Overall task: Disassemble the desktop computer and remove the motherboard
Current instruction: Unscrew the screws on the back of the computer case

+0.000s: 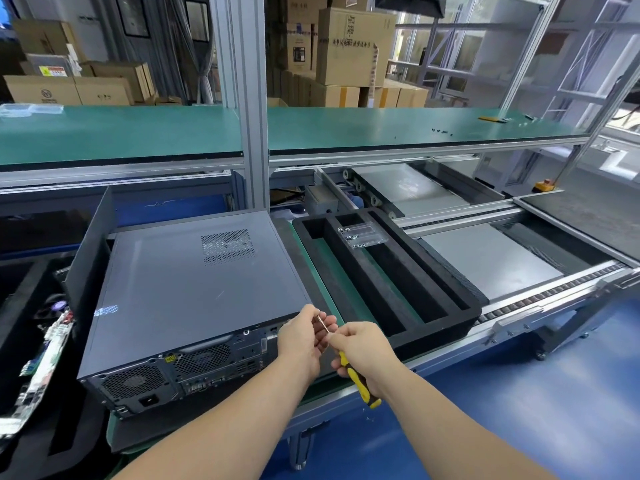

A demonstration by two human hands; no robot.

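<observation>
Computer case (194, 292) closed on the worktop's near edge, foam tray (426, 289) beside it, right hand (363, 348) gripping screwdriver (356, 379), left hand (304, 337) pinching its tip.

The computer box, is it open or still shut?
Shut. The computer case lies on its side with its flat grey cover panel in place, so nothing inside shows.

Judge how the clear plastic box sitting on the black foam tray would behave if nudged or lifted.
The clear plastic box looks thin-walled and small, so probably light. It spans a slot in the black foam tray, so a push might tip it in. The foam probably grips it somewhat.
</observation>
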